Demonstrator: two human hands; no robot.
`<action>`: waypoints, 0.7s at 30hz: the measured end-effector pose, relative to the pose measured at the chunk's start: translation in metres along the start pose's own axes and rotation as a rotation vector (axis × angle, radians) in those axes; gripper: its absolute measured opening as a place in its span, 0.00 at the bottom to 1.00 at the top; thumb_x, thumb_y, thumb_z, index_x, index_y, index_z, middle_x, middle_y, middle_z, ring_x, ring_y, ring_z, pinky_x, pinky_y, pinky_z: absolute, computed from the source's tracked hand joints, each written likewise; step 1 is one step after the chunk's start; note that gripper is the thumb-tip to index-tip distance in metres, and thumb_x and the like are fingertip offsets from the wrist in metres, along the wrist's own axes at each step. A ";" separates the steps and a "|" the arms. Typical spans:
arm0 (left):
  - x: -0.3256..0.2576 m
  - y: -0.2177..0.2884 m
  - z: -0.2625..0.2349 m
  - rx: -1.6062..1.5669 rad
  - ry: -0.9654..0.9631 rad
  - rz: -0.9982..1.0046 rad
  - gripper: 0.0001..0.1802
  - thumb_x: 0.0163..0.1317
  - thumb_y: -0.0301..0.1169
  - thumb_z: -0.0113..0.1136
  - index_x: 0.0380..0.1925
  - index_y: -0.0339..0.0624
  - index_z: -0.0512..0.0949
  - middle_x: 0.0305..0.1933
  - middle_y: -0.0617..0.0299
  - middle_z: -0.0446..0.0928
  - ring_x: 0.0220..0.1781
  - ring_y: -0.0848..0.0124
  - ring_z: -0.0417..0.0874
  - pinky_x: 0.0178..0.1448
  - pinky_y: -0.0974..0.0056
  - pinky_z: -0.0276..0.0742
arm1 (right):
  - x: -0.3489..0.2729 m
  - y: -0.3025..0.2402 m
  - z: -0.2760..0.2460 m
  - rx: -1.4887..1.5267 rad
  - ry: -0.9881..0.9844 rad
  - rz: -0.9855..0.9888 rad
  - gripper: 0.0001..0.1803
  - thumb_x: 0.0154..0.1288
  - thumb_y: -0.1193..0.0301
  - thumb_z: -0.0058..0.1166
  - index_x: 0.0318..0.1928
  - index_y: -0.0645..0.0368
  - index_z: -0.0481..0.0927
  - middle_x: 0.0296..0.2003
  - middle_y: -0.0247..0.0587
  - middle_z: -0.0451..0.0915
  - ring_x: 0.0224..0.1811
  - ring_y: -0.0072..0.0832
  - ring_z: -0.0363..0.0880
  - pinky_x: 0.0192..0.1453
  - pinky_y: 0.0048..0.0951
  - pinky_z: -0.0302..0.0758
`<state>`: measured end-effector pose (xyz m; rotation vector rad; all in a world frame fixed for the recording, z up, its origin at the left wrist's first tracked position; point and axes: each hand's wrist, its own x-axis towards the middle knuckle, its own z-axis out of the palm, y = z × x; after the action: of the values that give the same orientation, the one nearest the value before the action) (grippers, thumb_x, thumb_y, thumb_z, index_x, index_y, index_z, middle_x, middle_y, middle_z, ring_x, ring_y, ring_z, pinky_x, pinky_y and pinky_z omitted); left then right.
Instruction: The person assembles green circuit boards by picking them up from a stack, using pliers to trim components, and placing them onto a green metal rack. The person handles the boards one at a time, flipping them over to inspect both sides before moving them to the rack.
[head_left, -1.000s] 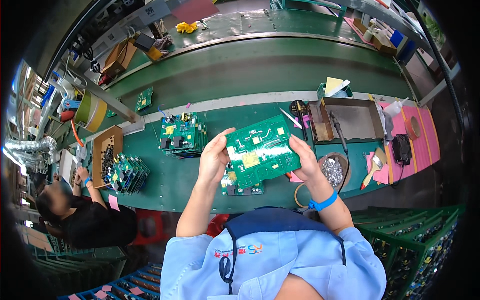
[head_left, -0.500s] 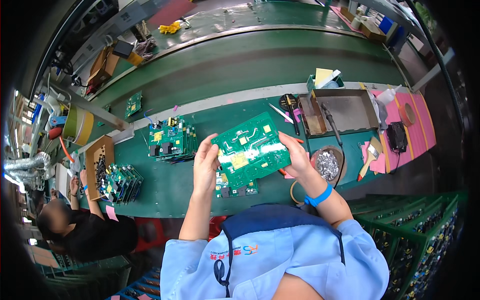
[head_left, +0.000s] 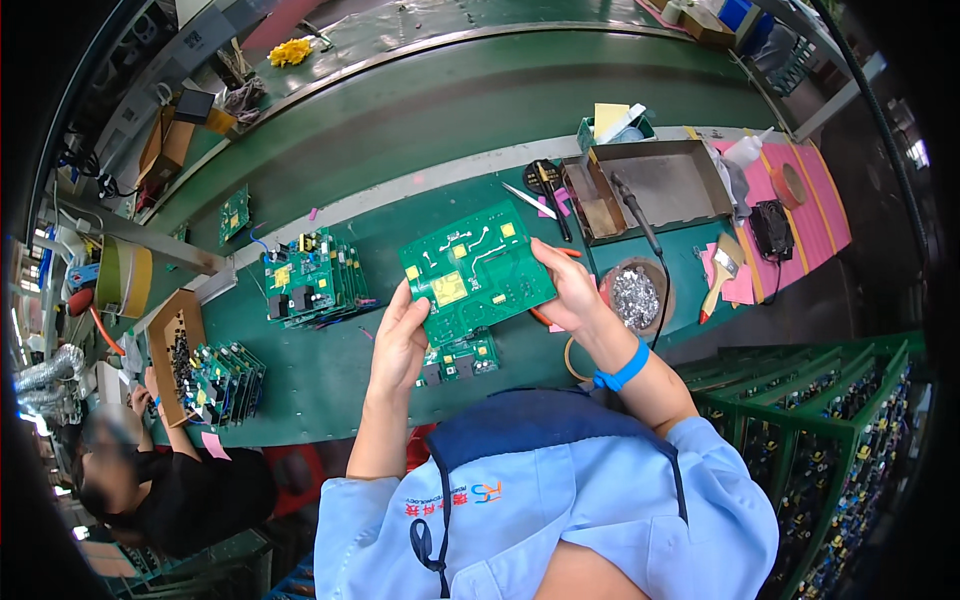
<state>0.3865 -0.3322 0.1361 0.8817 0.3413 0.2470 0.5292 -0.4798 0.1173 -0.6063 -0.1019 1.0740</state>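
Observation:
A green circuit board [head_left: 475, 275] is held up over the bench, its flat side with yellow patches and silvery traces facing me. My left hand [head_left: 402, 335] pinches its left edge, thumb on the face. On the right edge, my right hand [head_left: 572, 290] is closed, a blue band round that wrist. Partly hidden beneath it, another circuit board [head_left: 460, 362] with components lies on the green mat. To the left stands a row of upright circuit boards [head_left: 310, 278] with black and yellow parts. An orange-handled tool [head_left: 541, 316] shows partly behind the held board.
At the right are a metal tray [head_left: 665, 190], a soldering iron [head_left: 637, 210], a bowl of silvery scraps [head_left: 635, 298], a brush [head_left: 722, 275] and a tape roll [head_left: 787, 185]. A co-worker [head_left: 170, 480] sits left by a cardboard box [head_left: 176, 350]. Board racks [head_left: 820, 430] stand lower right.
The held board is tilted differently, and the glare on its face has faded. Both hands keep their grip. The whole view has shifted slightly, with bench items appearing further left and higher.

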 end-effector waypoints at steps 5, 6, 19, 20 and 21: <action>0.001 -0.002 0.000 0.040 -0.051 -0.007 0.25 0.57 0.26 0.43 0.55 0.39 0.52 0.51 0.57 0.64 0.50 0.70 0.68 0.51 0.66 0.66 | -0.001 0.001 -0.005 0.003 0.037 0.012 0.17 0.62 0.64 0.35 0.48 0.60 0.66 0.43 0.37 0.71 0.44 0.26 0.70 0.47 0.30 0.68; 0.001 -0.004 -0.002 0.060 -0.055 -0.006 0.26 0.57 0.27 0.43 0.56 0.40 0.51 0.51 0.56 0.64 0.50 0.69 0.69 0.49 0.65 0.68 | -0.001 0.002 -0.006 0.005 0.042 0.010 0.18 0.63 0.63 0.35 0.48 0.61 0.65 0.44 0.40 0.70 0.45 0.28 0.70 0.49 0.31 0.66; -0.005 0.000 -0.005 0.067 -0.127 -0.146 0.29 0.57 0.32 0.45 0.57 0.46 0.46 0.48 0.50 0.65 0.35 0.61 0.77 0.24 0.64 0.79 | -0.005 0.005 -0.007 0.016 0.064 0.022 0.18 0.63 0.62 0.34 0.46 0.63 0.67 0.44 0.42 0.71 0.45 0.30 0.70 0.52 0.31 0.64; -0.006 0.000 -0.005 0.071 -0.126 -0.133 0.29 0.58 0.32 0.45 0.57 0.46 0.46 0.48 0.50 0.66 0.35 0.61 0.77 0.24 0.65 0.79 | -0.004 0.006 -0.008 0.025 0.057 0.027 0.18 0.63 0.62 0.34 0.46 0.63 0.67 0.44 0.42 0.71 0.46 0.30 0.70 0.52 0.32 0.64; -0.007 0.000 -0.005 0.075 -0.125 -0.119 0.29 0.58 0.32 0.45 0.57 0.46 0.46 0.47 0.50 0.66 0.34 0.61 0.77 0.24 0.65 0.79 | -0.004 0.006 -0.008 0.035 0.051 0.032 0.18 0.63 0.62 0.34 0.46 0.63 0.66 0.44 0.42 0.71 0.46 0.30 0.70 0.52 0.32 0.64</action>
<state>0.3781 -0.3310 0.1342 0.9428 0.2867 0.0688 0.5255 -0.4847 0.1081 -0.6051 -0.0296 1.0886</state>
